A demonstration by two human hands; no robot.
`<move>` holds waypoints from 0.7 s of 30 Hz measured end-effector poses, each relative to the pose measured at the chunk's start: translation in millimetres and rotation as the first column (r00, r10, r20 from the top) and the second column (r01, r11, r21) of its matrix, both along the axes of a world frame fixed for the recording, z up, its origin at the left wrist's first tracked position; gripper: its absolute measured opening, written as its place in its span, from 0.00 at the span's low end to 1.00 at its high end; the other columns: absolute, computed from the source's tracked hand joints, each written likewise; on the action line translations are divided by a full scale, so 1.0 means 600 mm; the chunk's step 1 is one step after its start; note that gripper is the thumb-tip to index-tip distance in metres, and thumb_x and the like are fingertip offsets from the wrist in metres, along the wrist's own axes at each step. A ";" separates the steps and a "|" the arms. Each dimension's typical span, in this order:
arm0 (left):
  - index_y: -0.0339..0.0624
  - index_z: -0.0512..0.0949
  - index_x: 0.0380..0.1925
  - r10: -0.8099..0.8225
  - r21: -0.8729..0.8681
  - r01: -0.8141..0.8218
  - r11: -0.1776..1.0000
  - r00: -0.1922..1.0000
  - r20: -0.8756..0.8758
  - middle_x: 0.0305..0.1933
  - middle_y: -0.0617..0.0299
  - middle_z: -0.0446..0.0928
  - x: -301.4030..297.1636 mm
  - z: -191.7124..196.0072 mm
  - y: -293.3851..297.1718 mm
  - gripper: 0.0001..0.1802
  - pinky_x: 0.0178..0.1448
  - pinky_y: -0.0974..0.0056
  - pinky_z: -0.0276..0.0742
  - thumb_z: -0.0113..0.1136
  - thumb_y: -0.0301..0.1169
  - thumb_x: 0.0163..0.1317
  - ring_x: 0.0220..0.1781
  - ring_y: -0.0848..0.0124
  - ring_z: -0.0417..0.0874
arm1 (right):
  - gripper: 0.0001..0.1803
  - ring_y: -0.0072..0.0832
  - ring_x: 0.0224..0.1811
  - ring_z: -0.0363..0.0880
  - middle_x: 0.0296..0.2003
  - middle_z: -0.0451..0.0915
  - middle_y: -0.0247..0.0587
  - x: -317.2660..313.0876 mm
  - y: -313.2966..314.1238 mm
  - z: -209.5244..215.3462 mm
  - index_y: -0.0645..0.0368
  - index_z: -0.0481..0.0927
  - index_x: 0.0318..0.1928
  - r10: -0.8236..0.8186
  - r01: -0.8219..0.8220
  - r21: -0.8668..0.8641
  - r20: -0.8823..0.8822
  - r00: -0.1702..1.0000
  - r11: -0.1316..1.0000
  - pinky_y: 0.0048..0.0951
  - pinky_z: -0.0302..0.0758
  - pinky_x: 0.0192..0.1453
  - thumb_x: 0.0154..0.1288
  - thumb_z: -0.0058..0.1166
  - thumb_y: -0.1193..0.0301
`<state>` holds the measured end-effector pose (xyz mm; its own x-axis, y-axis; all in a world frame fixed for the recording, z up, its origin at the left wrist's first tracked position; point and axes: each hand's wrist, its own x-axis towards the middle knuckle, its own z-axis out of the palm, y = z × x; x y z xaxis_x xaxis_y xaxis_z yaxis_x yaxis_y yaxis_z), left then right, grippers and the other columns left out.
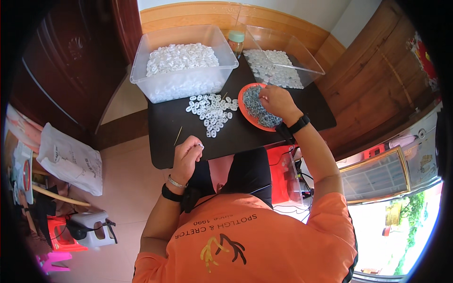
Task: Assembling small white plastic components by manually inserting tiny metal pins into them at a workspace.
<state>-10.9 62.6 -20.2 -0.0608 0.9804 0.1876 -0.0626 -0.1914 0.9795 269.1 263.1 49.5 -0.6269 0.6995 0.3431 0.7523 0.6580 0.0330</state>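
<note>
My left hand [188,154] is closed in a pinch at the table's near edge, with a small white plastic piece [201,145] showing at its fingertips. Over an orange plate [243,107], my right hand [279,101] reaches down with its fingers bent together. The plate is heaped with tiny grey, metallic-looking parts [255,104], too small to name. Whether a part is between my right fingers cannot be made out. Loose white oval pieces with dark openings [212,113] lie spread on the dark table [160,127] between my hands.
A large translucent tub [184,85] full of white pieces stands behind the loose ones. Right of it are a green-lidded jar [236,43] and a clear box [309,66] with flat whitish pieces. One thin stick [178,135] lies near my left hand.
</note>
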 end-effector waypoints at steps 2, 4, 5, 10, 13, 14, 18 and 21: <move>0.36 0.71 0.26 -0.014 -0.002 0.014 1.000 1.000 0.002 0.18 0.67 0.68 -0.003 -0.003 0.000 0.07 0.25 0.74 0.61 0.50 0.27 0.62 0.20 0.82 0.66 | 0.05 0.42 0.35 0.80 0.29 0.80 0.42 -0.009 -0.004 0.002 0.54 0.80 0.30 -0.055 0.055 -0.049 -0.007 0.998 0.997 0.40 0.76 0.40 0.54 0.53 0.69; 0.39 0.73 0.26 -0.010 0.008 0.010 1.000 0.999 0.040 0.18 0.68 0.70 -0.002 -0.003 0.001 0.08 0.24 0.75 0.57 0.49 0.30 0.62 0.19 0.82 0.66 | 0.05 0.41 0.34 0.80 0.29 0.80 0.42 -0.019 -0.010 0.007 0.54 0.80 0.31 -0.113 0.111 -0.095 -0.013 0.994 0.989 0.40 0.76 0.40 0.54 0.53 0.69; 0.39 0.73 0.26 -0.017 0.010 0.017 1.000 0.999 0.044 0.18 0.68 0.70 -0.003 -0.005 0.001 0.08 0.24 0.75 0.57 0.49 0.30 0.62 0.19 0.82 0.66 | 0.06 0.41 0.34 0.81 0.29 0.81 0.41 -0.024 -0.013 0.011 0.53 0.80 0.31 -0.140 0.141 -0.092 0.013 0.990 0.986 0.39 0.77 0.40 0.54 0.53 0.68; 0.37 0.73 0.26 -0.027 0.103 0.029 0.994 0.999 -0.025 0.18 0.67 0.69 -0.002 -0.018 0.011 0.07 0.25 0.74 0.61 0.50 0.27 0.62 0.20 0.82 0.67 | 0.08 0.41 0.34 0.81 0.29 0.82 0.42 -0.021 0.001 0.004 0.54 0.82 0.32 -0.247 0.248 -0.075 0.021 0.969 0.966 0.39 0.77 0.40 0.54 0.53 0.66; 0.36 0.72 0.26 -0.028 0.143 0.041 0.989 0.995 -0.091 0.18 0.67 0.69 -0.004 -0.024 0.008 0.07 0.24 0.73 0.61 0.50 0.26 0.62 0.19 0.81 0.67 | 0.09 0.38 0.27 0.81 0.24 0.81 0.46 -0.025 0.006 0.000 0.56 0.83 0.34 -0.348 0.309 -0.228 -0.154 0.925 0.923 0.35 0.76 0.34 0.55 0.54 0.67; 0.36 0.72 0.26 -0.010 0.167 0.029 0.986 0.993 -0.117 0.17 0.67 0.68 -0.004 -0.025 0.007 0.07 0.24 0.73 0.61 0.50 0.26 0.62 0.19 0.81 0.67 | 0.09 0.38 0.27 0.81 0.24 0.81 0.46 -0.026 0.007 0.000 0.56 0.83 0.34 -0.362 0.322 -0.227 -0.164 0.918 0.919 0.35 0.76 0.34 0.55 0.54 0.67; 0.34 0.71 0.27 -0.020 0.183 0.048 0.982 0.988 -0.151 0.19 0.55 0.67 -0.004 -0.023 0.010 0.05 0.28 0.64 0.66 0.51 0.25 0.61 0.20 0.69 0.69 | 0.10 0.28 0.24 0.81 0.22 0.81 0.42 0.001 0.016 -0.036 0.62 0.83 0.33 -0.436 0.335 -0.312 -0.352 0.828 0.889 0.30 0.76 0.32 0.54 0.54 0.69; 0.34 0.71 0.28 -0.039 0.194 0.075 0.978 0.982 -0.183 0.20 0.55 0.68 -0.003 -0.023 0.014 0.05 0.28 0.64 0.67 0.51 0.24 0.61 0.21 0.69 0.70 | 0.10 0.27 0.25 0.81 0.22 0.81 0.41 -0.005 -0.012 -0.017 0.63 0.83 0.33 -0.489 0.341 -0.372 -0.448 0.749 0.863 0.29 0.76 0.33 0.56 0.56 0.68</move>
